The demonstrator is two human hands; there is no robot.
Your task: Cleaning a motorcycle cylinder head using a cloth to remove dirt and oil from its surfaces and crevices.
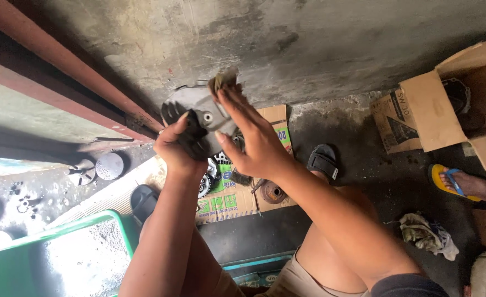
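Holding a grey metal engine cover (pixel 196 104) aloft above the flattened cardboard (pixel 226 201), we note the left hand (pixel 179 144) clamped on its lower edge. Our right hand (pixel 248 132) presses a rag (pixel 223 80) against it; we judge wiping partly done, grime remaining.

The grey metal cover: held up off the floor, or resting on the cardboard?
Held up. The left hand grips the grey metal cover from below; the right hand presses a rag against it.
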